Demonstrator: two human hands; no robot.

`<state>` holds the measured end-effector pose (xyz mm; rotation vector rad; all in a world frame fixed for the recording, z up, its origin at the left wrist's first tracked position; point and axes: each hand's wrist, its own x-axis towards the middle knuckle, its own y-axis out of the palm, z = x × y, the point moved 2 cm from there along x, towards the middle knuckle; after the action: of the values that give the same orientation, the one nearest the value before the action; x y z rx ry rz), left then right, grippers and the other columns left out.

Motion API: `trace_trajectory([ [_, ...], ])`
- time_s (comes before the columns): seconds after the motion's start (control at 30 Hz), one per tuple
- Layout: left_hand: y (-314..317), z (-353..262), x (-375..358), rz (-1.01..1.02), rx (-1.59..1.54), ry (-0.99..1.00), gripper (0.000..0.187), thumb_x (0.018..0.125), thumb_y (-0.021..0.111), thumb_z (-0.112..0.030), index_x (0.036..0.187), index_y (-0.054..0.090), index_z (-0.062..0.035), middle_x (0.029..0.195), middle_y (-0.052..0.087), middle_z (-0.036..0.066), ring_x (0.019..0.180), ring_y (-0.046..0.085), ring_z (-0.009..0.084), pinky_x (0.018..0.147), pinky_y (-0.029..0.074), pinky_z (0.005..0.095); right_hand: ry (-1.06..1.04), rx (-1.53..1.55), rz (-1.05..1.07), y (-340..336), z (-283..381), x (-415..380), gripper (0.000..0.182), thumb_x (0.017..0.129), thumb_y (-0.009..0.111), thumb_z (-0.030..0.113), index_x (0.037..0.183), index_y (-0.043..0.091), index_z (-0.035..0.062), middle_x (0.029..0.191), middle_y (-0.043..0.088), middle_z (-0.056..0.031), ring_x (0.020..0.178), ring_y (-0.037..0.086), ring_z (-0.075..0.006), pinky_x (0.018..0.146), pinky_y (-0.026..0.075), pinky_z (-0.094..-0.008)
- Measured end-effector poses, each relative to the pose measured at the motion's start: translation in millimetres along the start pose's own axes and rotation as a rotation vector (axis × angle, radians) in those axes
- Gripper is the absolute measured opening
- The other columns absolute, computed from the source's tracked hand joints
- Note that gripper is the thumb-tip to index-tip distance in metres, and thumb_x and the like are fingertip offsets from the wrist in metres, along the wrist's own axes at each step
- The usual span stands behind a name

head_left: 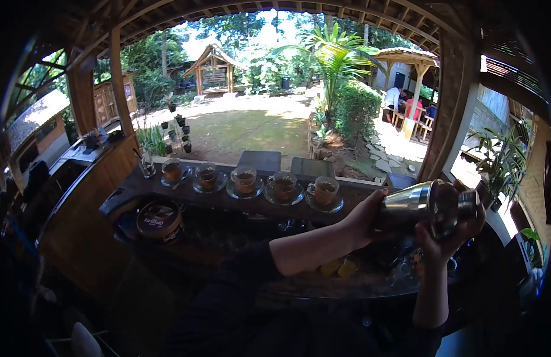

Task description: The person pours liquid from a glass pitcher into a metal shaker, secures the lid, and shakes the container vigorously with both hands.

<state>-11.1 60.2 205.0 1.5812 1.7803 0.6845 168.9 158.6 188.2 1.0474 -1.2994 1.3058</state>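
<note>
A shiny metal cocktail shaker (404, 205) lies nearly level in the air at the right, above the counter. Around its broad end is my left hand (366, 219), closed on it. My right hand (447, 237) grips the narrower cap end, fingers wrapped around it. Left of the shaker, several clear glass cups stand in a row on saucers along the raised bar top (371, 189). They hold an amber-brown drink. The nearest one to my hands is the right-end cup (324, 190).
A round tub (159, 220) with a dark lid sits on the lower shelf at left. Yellow round items (347, 269) lie below my left forearm. A glass (147, 166) stands at the bar's left end. Beyond are stools (259, 159), a wooden post (451, 107) and seated people.
</note>
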Motion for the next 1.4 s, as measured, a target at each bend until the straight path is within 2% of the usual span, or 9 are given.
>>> trace_trajectory([
  [0.07,-1,-3,-5,0.235,0.178,0.314,0.044,0.087,0.054,-0.037,0.117,0.047,-0.0065,0.109,0.055,0.010,0.102,0.054,0.0190,0.087,0.045,0.0368,0.150,0.248,0.123,2,16,8,0.098,0.064,0.081,0.041,0.133,0.024,-0.0005,0.133,0.035,-0.0192,0.122,0.042,-0.0292,0.101,0.040,-0.0411],
  [0.2,24,-28,-26,0.401,0.498,0.663,0.032,0.090,0.047,-0.031,0.110,0.051,-0.0064,0.097,0.056,0.010,0.092,0.056,0.0189,0.083,0.045,0.0339,-0.618,0.544,-0.268,18,84,32,0.084,0.062,0.084,0.027,0.129,0.034,0.0266,0.129,0.038,-0.0166,0.117,0.043,-0.0350,0.094,0.044,-0.0495],
  [0.33,-18,-11,44,0.287,0.186,0.119,0.040,0.090,0.047,-0.043,0.107,0.053,-0.0075,0.093,0.059,0.007,0.072,0.061,0.0168,0.051,0.049,0.0278,-0.156,0.106,-0.124,15,33,28,0.104,0.057,0.087,0.028,0.134,0.017,0.0182,0.131,0.034,-0.0186,0.118,0.043,-0.0327,0.098,0.038,-0.0458],
  [0.4,-12,5,40,0.085,0.137,0.076,0.040,0.090,0.047,-0.044,0.106,0.053,-0.0082,0.090,0.060,0.007,0.068,0.063,0.0189,0.055,0.051,0.0303,0.090,0.202,-0.013,16,29,44,0.107,0.060,0.085,0.029,0.135,0.009,0.0204,0.133,0.032,-0.0214,0.119,0.042,-0.0361,0.099,0.037,-0.0477],
  [0.63,32,10,3,0.529,0.416,0.826,0.047,0.085,0.053,-0.045,0.110,0.048,-0.0049,0.101,0.057,0.014,0.096,0.058,0.0224,0.080,0.049,0.0373,-0.589,0.728,-0.051,-28,54,10,0.048,0.079,0.070,0.028,0.121,0.048,0.0336,0.123,0.039,-0.0159,0.113,0.045,-0.0351,0.097,0.040,-0.0502],
  [0.8,9,36,88,0.251,0.048,0.002,0.033,0.090,0.049,-0.031,0.109,0.052,-0.0040,0.102,0.058,0.012,0.091,0.062,0.0226,0.082,0.052,0.0328,-0.036,-0.070,-0.031,-32,4,25,0.108,0.060,0.085,0.038,0.136,0.009,0.0293,0.131,0.033,-0.0255,0.121,0.041,-0.0355,0.099,0.037,-0.0506],
  [1.07,88,40,44,0.629,0.337,0.620,0.038,0.087,0.052,-0.037,0.110,0.050,-0.0057,0.104,0.057,0.018,0.091,0.061,0.0293,0.080,0.051,0.0391,-0.670,0.478,-0.032,-77,37,19,0.060,0.073,0.074,0.024,0.121,0.038,0.0324,0.122,0.044,-0.0153,0.118,0.044,-0.0370,0.097,0.042,-0.0491],
  [1.27,37,92,127,0.230,0.028,0.136,0.036,0.090,0.049,-0.037,0.106,0.053,-0.0043,0.095,0.061,0.012,0.085,0.062,0.0207,0.071,0.052,0.0335,0.021,0.303,0.099,-73,-58,33,0.107,0.060,0.086,0.024,0.134,0.009,0.0179,0.127,0.037,-0.0174,0.114,0.046,-0.0295,0.091,0.045,-0.0408],
  [1.4,72,100,107,0.387,0.076,0.517,0.036,0.087,0.053,-0.038,0.107,0.050,-0.0086,0.101,0.056,0.017,0.088,0.062,0.0292,0.076,0.054,0.0409,-0.431,0.485,0.340,-113,-16,32,0.061,0.069,0.076,0.035,0.121,0.046,0.0247,0.118,0.047,-0.0096,0.104,0.050,-0.0325,0.083,0.046,-0.0480],
])
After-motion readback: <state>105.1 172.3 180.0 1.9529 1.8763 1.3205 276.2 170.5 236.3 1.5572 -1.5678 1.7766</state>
